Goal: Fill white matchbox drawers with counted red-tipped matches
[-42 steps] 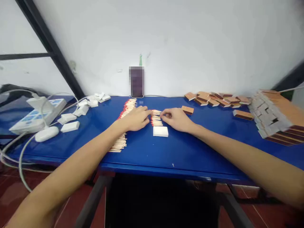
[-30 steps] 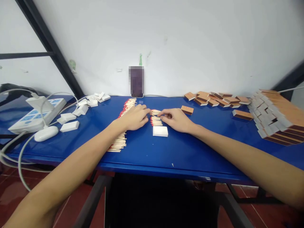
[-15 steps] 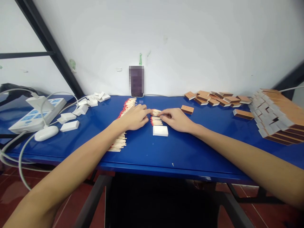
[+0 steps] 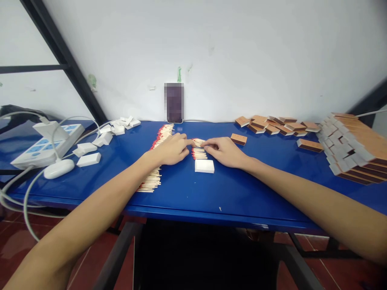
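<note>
My left hand [image 4: 173, 150] reaches over a long row of red-headed matches [image 4: 150, 182]. Its index finger stretches to the head side of a small group of matches [image 4: 198, 142], while the thumb stays apart below it and grips nothing. At the opposite ends of that group, my right hand [image 4: 225, 152] closes its thumb and index finger on the match sticks; the exact contact is small and partly covered. More matches [image 4: 199, 154] lie side by side just below. Nearer to me is a white matchbox tray [image 4: 204, 166], which neither hand touches.
Several white trays [image 4: 88, 160] lie at the left by a power strip [image 4: 45, 147] with cables. A phone [image 4: 175, 104] leans on the wall. One brown matchbox [image 4: 238, 139] lies beyond my right hand; several more [image 4: 284, 130] and a large stack [image 4: 356, 147] stand right.
Almost nothing differs. My left index fingertip has shifted very slightly to the right along the match heads; my right hand holds its place at the stick ends.
</note>
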The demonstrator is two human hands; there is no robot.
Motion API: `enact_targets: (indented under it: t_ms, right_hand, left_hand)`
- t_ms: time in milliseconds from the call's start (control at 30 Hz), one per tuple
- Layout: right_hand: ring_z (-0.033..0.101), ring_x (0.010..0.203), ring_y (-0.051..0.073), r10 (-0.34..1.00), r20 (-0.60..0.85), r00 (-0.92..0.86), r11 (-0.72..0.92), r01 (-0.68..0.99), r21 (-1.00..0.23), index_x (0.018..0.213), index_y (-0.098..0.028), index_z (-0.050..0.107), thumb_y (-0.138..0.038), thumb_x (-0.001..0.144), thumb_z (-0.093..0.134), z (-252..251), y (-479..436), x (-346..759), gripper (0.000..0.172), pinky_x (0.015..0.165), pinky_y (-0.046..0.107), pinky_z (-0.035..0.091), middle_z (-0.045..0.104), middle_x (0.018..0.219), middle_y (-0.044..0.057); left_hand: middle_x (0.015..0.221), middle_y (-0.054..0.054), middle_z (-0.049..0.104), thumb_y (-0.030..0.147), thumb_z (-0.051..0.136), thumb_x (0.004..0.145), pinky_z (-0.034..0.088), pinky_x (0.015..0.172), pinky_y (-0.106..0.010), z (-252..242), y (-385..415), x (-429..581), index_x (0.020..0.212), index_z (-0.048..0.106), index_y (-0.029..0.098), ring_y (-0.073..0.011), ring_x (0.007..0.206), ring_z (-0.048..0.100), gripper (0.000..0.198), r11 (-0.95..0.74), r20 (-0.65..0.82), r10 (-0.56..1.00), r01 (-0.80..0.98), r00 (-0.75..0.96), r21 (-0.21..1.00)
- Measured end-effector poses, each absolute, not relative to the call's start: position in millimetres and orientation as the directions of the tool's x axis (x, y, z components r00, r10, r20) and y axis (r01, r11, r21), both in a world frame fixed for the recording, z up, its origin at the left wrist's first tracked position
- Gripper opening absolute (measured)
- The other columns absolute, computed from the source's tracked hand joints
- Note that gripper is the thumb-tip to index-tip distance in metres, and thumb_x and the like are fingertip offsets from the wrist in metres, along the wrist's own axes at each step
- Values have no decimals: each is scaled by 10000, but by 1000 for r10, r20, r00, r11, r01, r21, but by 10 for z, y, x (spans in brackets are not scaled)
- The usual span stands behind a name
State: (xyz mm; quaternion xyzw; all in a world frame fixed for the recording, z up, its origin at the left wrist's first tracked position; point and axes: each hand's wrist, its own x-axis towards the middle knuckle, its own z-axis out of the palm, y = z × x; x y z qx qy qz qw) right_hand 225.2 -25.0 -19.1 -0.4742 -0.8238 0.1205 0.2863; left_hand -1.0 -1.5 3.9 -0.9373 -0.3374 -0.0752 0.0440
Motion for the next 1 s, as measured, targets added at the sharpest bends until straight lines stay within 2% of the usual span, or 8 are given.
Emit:
enact_targets:
  t_ms: [167, 400, 633, 800, 1000]
  right_hand:
    - [506, 587, 140, 842, 364, -398, 534, 710, -459, 1060, -158, 762, -268, 903, 473, -189, -251, 2257, 347, 609, 273, 365, 688, 720, 30]
    - [438, 535, 130, 848, 352, -396, 526, 712, -465, 1111, -177, 750, -258, 891, 487, -187, -260, 2254, 352, 561, 265, 323, 571, 589, -11]
    - [497, 610, 133, 815, 366, -449, 577, 685, -445, 1113, -207, 756, -232, 891, 489, -208, -247, 2263, 348, 606, 263, 353, 690, 779, 21]
    - [479, 577, 128, 833, 362, -419, 549, 709, -442, 1088, -175, 758, -218, 882, 485, -193, -255, 2249, 345, 589, 257, 346, 648, 692, 10]
    - [435, 530, 127, 849, 353, -393, 521, 735, -435, 1132, -152, 734, -225, 881, 496, -162, -277, 2229, 353, 571, 260, 326, 535, 565, -25]
  left_hand:
    - [943, -95, 540, 188, 378, 893, 432, 857, -409, 75, -35, -17, 1218, 627, 193, -248, 894, 523, 409, -761, 154, 640, 648, 753, -8]
    - [947, -85, 540, 187, 381, 900, 430, 865, -402, 102, -42, -37, 1198, 657, 228, -235, 887, 516, 408, -753, 150, 650, 657, 745, 3]
    - [983, -91, 539, 162, 381, 901, 425, 889, -403, 130, -54, -38, 1192, 673, 241, -235, 921, 521, 420, -752, 144, 653, 659, 744, 11]
    - [1014, -90, 546, 163, 380, 906, 422, 908, -403, 120, -54, -47, 1160, 685, 245, -233, 936, 531, 405, -765, 157, 637, 644, 755, 13]
    - [1003, -102, 566, 170, 360, 917, 430, 878, -403, 78, -43, -26, 1240, 588, 185, -257, 953, 537, 396, -759, 206, 628, 649, 750, -52]
